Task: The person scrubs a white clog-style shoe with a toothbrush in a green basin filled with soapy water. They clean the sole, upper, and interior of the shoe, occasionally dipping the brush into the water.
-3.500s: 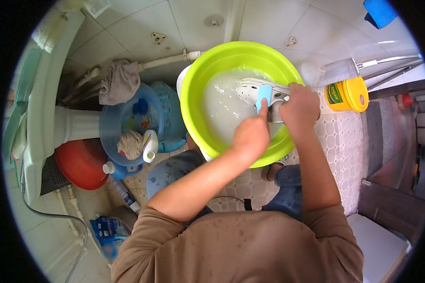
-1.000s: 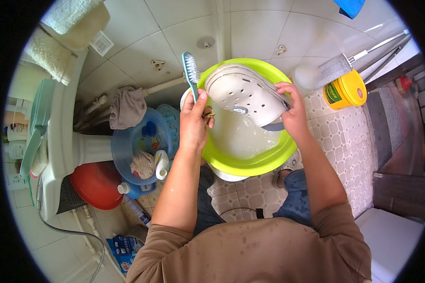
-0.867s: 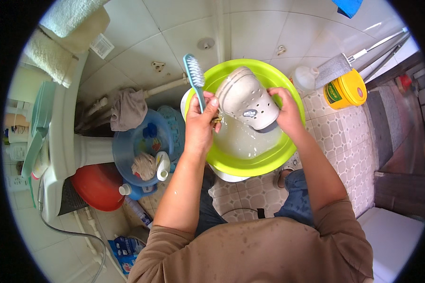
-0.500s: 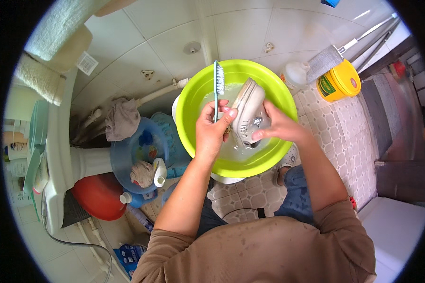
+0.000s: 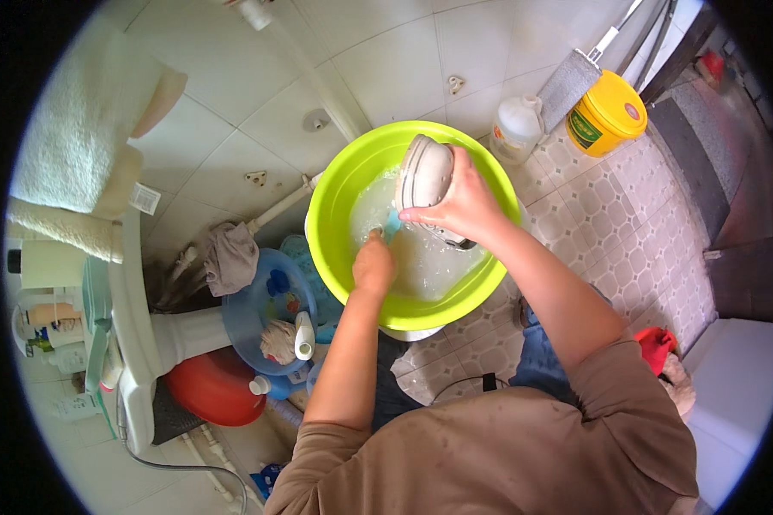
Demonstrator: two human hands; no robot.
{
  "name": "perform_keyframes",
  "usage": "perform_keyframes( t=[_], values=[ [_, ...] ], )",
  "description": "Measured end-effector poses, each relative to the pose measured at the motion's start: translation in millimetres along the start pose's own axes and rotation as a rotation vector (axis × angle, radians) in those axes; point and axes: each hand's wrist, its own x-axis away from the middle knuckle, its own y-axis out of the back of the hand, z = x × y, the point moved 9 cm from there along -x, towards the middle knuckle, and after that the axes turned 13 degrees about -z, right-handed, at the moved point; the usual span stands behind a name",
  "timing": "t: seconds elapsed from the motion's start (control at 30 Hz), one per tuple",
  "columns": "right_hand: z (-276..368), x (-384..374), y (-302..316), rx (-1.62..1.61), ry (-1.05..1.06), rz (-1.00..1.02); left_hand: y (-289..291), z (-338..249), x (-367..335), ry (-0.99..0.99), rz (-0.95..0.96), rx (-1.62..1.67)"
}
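Note:
My right hand (image 5: pixel 465 204) grips a white shoe (image 5: pixel 428 170), fingers on its far side and thumb along its near edge. The shoe is held tilted above the cloudy water of a lime-green basin (image 5: pixel 328 257). Just left of it, low over the water, my left hand (image 5: pixel 374 264) is closed on a light blue scrubbing brush (image 5: pixel 392 225). Only a short part of the brush shows beside the shoe; its bristles are hidden.
Left of the basin stand a blue tub (image 5: pixel 242 330) holding a cloth and a white bottle (image 5: pixel 304 336), and a red basin (image 5: pixel 217 388). A white sink (image 5: pixel 135 360) is farther left. Beyond the lime basin are a clear jug (image 5: pixel 517 129) and a yellow bucket (image 5: pixel 608 113).
The brush has gone from upright to low beside the shoe, as my left hand moved down. My right hand has turned the shoe and now grips it from its far side. The view has shifted.

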Motion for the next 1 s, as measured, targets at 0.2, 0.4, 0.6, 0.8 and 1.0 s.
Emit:
perform_keyframes(
  t=[0.2, 0.4, 0.6, 0.8, 1.0],
  values=[
    [-21.5, -19.1, -4.4, -0.014, -0.02, -0.002, 88.9, -50.0, 31.6, -0.084, -0.241, 0.635],
    [-29.6, -17.5, -14.6, -0.138, -0.085, 0.166, 125.7, -92.2, 61.6, -0.435, -0.404, 0.485],
    [-5.4, 5.3, -27.5, -0.076, 0.039, 0.2, 152.0, -124.0, 25.6, -0.394, -0.445, 0.14],
    [-22.2, -14.4, -9.5, -0.064, -0.08, 0.101, 142.5, -103.9, 78.3, -0.403, -0.418, 0.181],
    [-22.8, -0.3, -30.3, -0.103, -0.077, 0.199, 151.9, -125.6, 40.1, -0.399, -0.468, 0.1]
  ],
)
